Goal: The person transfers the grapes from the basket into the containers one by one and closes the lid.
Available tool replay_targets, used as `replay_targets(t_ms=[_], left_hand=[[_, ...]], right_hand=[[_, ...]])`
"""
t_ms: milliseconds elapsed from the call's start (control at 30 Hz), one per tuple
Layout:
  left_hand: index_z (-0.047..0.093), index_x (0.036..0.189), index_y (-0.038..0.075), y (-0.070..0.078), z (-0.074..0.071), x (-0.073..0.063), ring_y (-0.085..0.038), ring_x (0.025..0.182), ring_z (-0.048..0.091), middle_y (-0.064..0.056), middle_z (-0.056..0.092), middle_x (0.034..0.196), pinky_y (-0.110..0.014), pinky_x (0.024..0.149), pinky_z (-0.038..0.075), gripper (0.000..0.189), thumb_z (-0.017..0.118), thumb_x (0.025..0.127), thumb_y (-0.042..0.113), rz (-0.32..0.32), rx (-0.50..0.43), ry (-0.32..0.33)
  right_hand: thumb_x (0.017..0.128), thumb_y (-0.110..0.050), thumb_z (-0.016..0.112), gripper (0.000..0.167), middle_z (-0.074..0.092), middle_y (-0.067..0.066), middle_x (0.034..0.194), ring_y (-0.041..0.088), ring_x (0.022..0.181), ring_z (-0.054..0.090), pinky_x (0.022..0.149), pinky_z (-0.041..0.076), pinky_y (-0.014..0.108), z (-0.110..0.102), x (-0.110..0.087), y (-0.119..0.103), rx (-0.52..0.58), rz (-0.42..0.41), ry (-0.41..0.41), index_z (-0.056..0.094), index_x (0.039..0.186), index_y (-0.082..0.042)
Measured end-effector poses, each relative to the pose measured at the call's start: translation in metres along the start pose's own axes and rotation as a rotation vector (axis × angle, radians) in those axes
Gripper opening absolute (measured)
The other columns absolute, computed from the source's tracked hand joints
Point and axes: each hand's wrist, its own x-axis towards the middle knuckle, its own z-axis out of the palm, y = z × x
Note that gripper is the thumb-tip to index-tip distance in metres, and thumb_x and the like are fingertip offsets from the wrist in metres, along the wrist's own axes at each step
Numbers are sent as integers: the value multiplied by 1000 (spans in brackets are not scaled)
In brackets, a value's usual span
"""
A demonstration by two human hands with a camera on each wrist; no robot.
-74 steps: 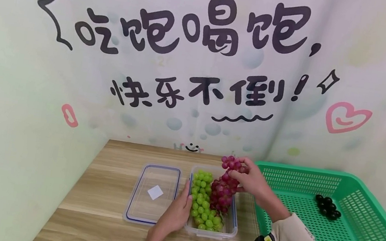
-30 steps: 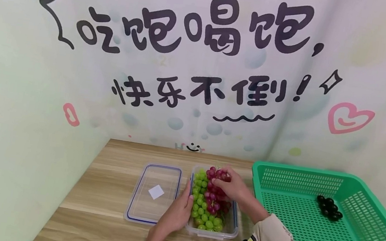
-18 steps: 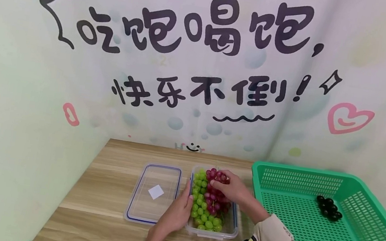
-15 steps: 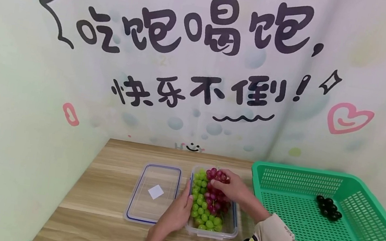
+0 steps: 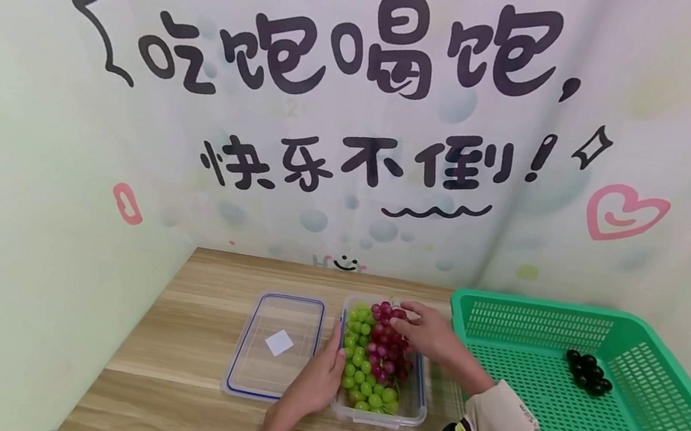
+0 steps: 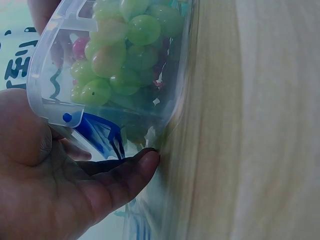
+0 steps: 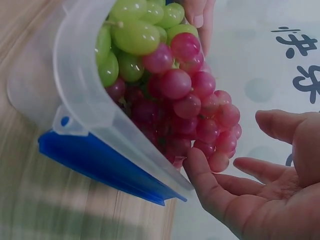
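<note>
A clear plastic food container [image 5: 411, 410] with blue clips stands on the wooden table. Green grapes [image 5: 359, 357] fill its left side, and a bunch of red grapes [image 5: 382, 342] lies along the right. My left hand [image 5: 314, 382] rests against the container's left wall, its fingers extended along the outside in the left wrist view. At the right rim, my right hand [image 5: 432, 336] is spread beside the red grapes. In the right wrist view, one fingertip [image 7: 197, 160] is right at the lowest red grapes, while the thumb [image 7: 280, 124] stands away from them.
The container's clear lid [image 5: 250, 371], with a blue seal and a white paper square [image 5: 279, 343], lies to the left. On the right is a large green basket [image 5: 555, 422] holding a few dark grapes [image 5: 588, 373]. A printed cloth wall [image 5: 290, 230] rises behind the table.
The right hand carried the red grapes leftward and down into the container, pressed them there, then let go and drew slightly right with its fingers spread. The left hand has stayed at the container.
</note>
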Motion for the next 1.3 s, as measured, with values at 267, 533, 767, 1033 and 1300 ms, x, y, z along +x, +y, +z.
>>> replay_targets(t_ms=[267,533,767,1033,1300], left_hand=[[4,156,-5,0,1,0,-42,149,15,-28,11,162,-56,120,18,55,25,110,15,-5,1,-1],[3,157,-3,0,1,-1,-42,149,15,-26,11,162,-56,120,18,55,25,110,17,-11,1,0],[4,157,-4,0,1,-1,-42,149,15,-26,10,162,-56,120,17,56,25,110,17,-11,-1,-3],[3,157,-4,0,1,-1,-42,149,14,-27,9,162,-57,120,16,55,25,110,16,-16,-7,-6],[5,156,-6,1,1,-1,-43,149,15,-28,10,162,-57,120,16,55,25,110,15,-15,4,0]], right_hand=[[102,-24,54,53,58,28,133,40,116,62,83,59,46,-10,-1,3,3,-24,21,41,148,-1],[103,-25,52,49,54,25,140,40,124,56,90,57,46,-27,-5,5,53,-46,29,44,146,-2],[103,-28,53,49,52,24,140,39,124,55,91,57,44,-42,-6,1,57,-67,45,45,144,-2],[104,-29,53,50,51,25,139,40,125,54,93,56,45,-63,-13,0,53,-90,47,42,145,-2],[103,-36,53,57,47,25,145,40,127,52,95,54,49,-90,-20,4,-9,-103,45,39,149,-5]])
